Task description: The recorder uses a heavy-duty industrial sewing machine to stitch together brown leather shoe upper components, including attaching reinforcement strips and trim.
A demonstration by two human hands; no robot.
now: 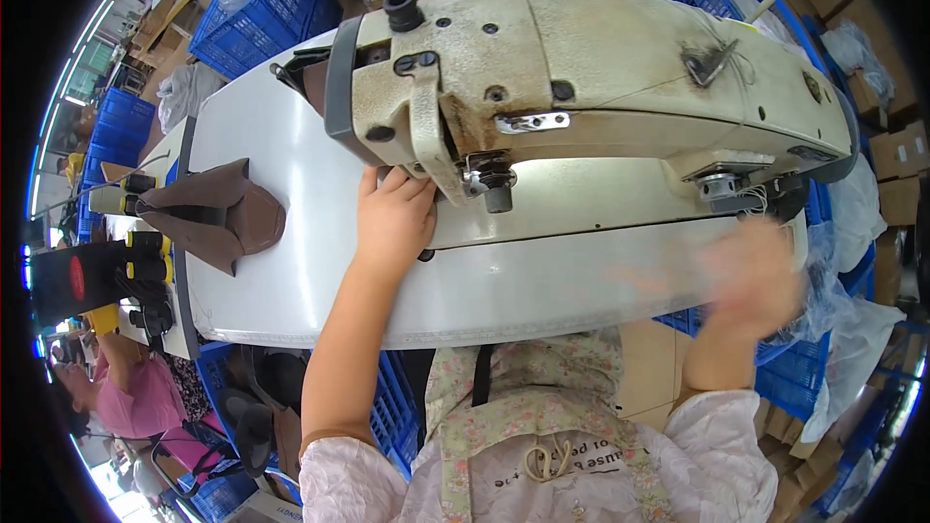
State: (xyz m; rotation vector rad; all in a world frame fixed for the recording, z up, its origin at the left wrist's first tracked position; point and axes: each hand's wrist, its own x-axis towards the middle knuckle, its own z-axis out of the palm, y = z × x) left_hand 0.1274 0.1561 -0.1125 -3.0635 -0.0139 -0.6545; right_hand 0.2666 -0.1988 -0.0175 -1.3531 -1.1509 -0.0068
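Note:
My left hand reaches under the sewing machine's head, its back up and its visible fingers stretched out beside the needle area. The machine head hides the fingertips, and nothing shows in the fingers. My right hand is smeared by motion over the right end of the white worktable, below the machine's pillar, so its fingers cannot be made out. A folded brown shoe upper lies at the table's left, apart from both hands. Some brown material shows at the far left side of the machine head.
Thread cones stand past the table's left edge. Blue crates sit behind, and another blue crate is at the right with plastic bags. A person in pink sits at the lower left.

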